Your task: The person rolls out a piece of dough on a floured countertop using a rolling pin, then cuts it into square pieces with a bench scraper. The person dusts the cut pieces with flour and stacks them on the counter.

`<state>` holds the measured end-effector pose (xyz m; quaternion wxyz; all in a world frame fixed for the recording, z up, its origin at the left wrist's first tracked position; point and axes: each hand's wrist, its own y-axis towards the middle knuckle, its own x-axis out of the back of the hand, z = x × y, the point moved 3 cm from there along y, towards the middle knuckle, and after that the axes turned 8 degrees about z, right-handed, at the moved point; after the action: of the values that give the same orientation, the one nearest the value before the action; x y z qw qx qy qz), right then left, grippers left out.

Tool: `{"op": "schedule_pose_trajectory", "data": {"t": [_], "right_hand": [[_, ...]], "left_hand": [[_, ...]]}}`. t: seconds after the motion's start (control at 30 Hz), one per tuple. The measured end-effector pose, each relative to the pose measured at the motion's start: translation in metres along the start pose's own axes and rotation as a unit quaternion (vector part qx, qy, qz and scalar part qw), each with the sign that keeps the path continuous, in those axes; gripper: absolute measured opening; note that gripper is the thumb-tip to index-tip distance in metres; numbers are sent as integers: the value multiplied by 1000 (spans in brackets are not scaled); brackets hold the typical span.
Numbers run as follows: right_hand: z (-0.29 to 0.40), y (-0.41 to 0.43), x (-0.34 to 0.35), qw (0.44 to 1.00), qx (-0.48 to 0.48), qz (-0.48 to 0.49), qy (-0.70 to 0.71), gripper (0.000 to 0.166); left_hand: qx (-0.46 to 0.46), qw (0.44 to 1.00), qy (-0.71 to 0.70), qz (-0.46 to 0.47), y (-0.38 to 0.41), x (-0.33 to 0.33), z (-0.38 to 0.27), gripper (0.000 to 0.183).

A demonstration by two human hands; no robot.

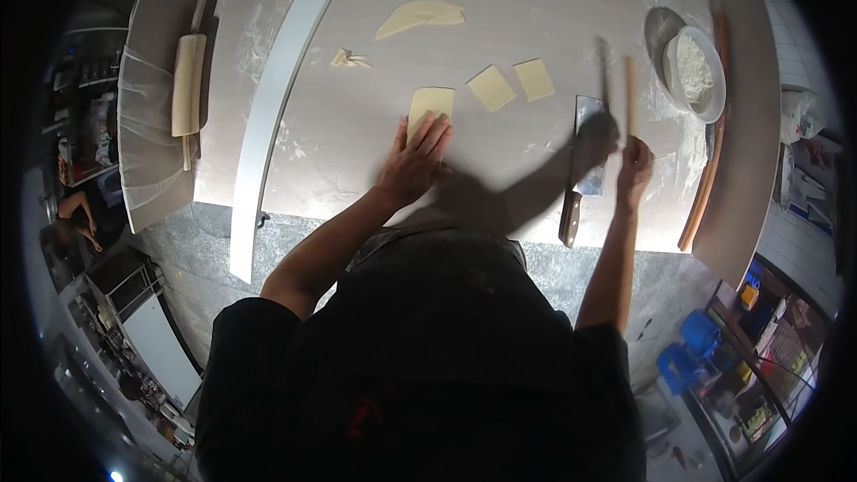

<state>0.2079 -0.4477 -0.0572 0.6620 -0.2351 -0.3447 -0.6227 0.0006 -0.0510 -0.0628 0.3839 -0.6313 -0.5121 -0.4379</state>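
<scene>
My left hand (416, 159) lies flat with its fingers on the near part of a rectangular piece of dough (432, 99) on the work table (361, 167). My right hand (636, 164) grips the lower end of a thin wooden rolling pin (631, 94), raised over the table by its shadow. Between the hands, nearer the right one, lies a cleaver (590, 147) with a wooden handle. Two cut dough pieces (491, 88) (534, 79) lie beyond, to the right of the rectangle. Farther off are a curved dough strip (422, 15) and a small crumpled dough scrap (349, 59).
A long white straightedge (284, 80) crosses the table at left, overhanging the near edge. A large rolling pin (189, 84) lies beyond it. At right stand a bowl of flour (696, 73) and a long wooden rod (710, 181). A person (77, 214) is at far left.
</scene>
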Motion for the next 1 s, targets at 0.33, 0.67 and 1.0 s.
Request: {"op": "schedule_pose_trajectory", "data": {"t": [0.33, 0.67, 1.0], "right_hand": [[191, -90, -141, 946, 231, 224, -33, 37], [223, -47, -185, 946, 283, 117, -104, 56], [195, -179, -166, 921, 204, 260, -208, 76]], "left_hand": [[106, 978, -113, -142, 13, 60, 55, 62], [125, 989, 41, -70, 61, 31, 86, 63], [65, 998, -24, -9, -84, 6, 25, 60]]}}
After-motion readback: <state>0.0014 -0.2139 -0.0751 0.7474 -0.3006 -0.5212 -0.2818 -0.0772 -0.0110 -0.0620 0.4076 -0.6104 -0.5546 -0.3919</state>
